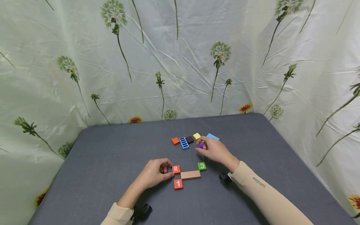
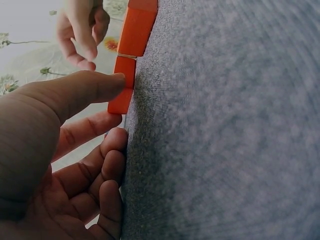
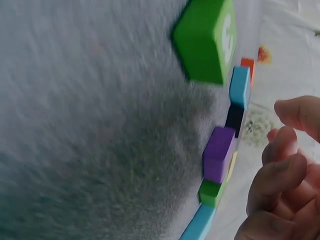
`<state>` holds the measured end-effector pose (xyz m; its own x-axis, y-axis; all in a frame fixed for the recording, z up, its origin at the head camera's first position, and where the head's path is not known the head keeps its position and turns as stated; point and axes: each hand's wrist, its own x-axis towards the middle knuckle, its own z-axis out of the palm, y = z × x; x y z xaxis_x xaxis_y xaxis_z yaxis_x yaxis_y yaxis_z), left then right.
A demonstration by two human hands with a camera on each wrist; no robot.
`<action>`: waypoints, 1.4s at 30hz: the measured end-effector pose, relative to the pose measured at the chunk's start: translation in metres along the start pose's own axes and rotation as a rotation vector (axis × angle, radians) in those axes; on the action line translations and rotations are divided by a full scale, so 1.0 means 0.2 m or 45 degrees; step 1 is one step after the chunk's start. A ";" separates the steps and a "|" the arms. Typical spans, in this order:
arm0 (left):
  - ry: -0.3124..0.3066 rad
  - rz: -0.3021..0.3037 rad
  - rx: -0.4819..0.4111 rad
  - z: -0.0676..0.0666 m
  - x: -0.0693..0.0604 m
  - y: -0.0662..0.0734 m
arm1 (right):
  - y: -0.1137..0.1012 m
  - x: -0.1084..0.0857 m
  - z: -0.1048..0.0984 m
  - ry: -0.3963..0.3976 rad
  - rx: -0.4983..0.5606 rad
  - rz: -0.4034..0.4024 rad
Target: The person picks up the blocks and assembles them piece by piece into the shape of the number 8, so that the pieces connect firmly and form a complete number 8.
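Observation:
My left hand (image 1: pixel 154 173) pinches the red R tile (image 1: pixel 176 169) between thumb and index finger; the left wrist view shows the thumb on the tile's side (image 2: pixel 120 104). Against the R tile's lower right corner lies a plain wooden plank (image 1: pixel 190 175). A red 1 tile (image 1: pixel 178 184) sits below the plank's left end, a green 3 tile (image 1: pixel 202 166) above its right end. My right hand (image 1: pixel 215 150) hovers over a purple block (image 1: pixel 200 145), thumb and fingers apart; in the right wrist view, the hand (image 3: pixel 290 185) is clear of that block (image 3: pixel 219 150).
Around the purple block stand an orange block (image 1: pixel 175 141), a blue slotted piece (image 1: pixel 184 143), a dark block (image 1: pixel 189 139), a yellow block (image 1: pixel 196 136) and a light blue piece (image 1: pixel 212 136). A floral curtain (image 1: pixel 185 62) hangs behind the grey table (image 1: pixel 112 147).

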<state>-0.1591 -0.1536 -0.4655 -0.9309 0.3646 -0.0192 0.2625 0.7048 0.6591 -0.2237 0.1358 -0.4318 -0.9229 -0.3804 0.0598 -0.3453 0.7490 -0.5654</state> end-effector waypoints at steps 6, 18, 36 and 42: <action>-0.005 -0.007 -0.013 0.00 0.00 0.00 | 0.02 0.08 0.00 0.054 -0.028 0.118; 0.001 0.006 -0.016 0.00 0.00 0.00 | 0.04 0.21 -0.02 0.066 -0.146 0.292; -0.004 0.019 -0.015 0.00 0.00 -0.01 | 0.10 0.24 0.01 0.051 -0.222 0.350; 0.001 0.018 -0.020 0.00 0.00 -0.01 | 0.09 0.26 0.02 0.071 -0.258 0.385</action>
<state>-0.1598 -0.1546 -0.4664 -0.9274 0.3740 -0.0093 0.2715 0.6902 0.6708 -0.2777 0.1271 -0.4428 -0.9944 -0.0992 -0.0375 -0.0768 0.9174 -0.3904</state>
